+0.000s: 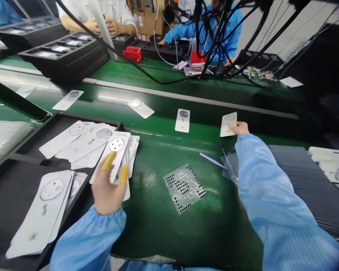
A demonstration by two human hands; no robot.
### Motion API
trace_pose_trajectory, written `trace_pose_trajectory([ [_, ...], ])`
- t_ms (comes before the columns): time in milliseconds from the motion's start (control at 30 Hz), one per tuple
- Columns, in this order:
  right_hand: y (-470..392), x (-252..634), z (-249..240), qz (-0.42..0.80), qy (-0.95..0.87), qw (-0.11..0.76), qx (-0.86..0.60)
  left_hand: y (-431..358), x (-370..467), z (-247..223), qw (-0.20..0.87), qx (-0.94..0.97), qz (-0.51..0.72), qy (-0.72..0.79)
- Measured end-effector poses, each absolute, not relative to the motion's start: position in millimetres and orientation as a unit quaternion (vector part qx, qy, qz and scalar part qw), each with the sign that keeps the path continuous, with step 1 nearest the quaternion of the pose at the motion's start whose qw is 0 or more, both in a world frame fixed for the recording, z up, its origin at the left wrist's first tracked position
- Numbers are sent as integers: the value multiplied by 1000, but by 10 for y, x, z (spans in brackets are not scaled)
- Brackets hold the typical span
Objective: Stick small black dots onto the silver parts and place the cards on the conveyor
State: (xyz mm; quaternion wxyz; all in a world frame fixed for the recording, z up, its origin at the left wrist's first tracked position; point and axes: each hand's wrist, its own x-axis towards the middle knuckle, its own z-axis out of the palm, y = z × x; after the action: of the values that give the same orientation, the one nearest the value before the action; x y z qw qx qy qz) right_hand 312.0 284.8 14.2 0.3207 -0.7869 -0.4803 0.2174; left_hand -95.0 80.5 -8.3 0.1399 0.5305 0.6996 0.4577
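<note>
My right hand [242, 128], at the end of a stretched arm, pinches the right edge of a white phone back cover [225, 122] over the green belt. My left hand [110, 188], with yellow finger cots on two fingers, grips another white phone back cover [119, 145] that has a round camera ring. It lies over a loose pile of similar covers [133, 150] at the tray's edge. Between my hands lies a clear sheet with black dots [183, 188]. A purple stick tool [213, 160] rests to its right.
More covers lie fanned in a black tray [5, 180] at the left. Several single covers, one upright [182, 120], lie along the belt. A dark stack of sheets [307, 188] is at the right. Cables [214, 34] hang ahead; co-workers sit across.
</note>
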Motion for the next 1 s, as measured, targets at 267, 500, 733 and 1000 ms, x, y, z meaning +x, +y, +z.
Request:
trace_pose_trajectory([
  [267,1097,1689,-101,474,-697,300,-447,820,-86,-115,483,424,579,502],
  [500,720,2008,-625,192,-749,289,-565,638,-745,-304,348,504,431,663],
  [733,1184,2206,-257,414,-757,198,-465,614,-286,-282,577,454,330,593],
  [1000,1010,1982,-64,193,-824,340,-410,511,57,-305,675,316,356,563],
])
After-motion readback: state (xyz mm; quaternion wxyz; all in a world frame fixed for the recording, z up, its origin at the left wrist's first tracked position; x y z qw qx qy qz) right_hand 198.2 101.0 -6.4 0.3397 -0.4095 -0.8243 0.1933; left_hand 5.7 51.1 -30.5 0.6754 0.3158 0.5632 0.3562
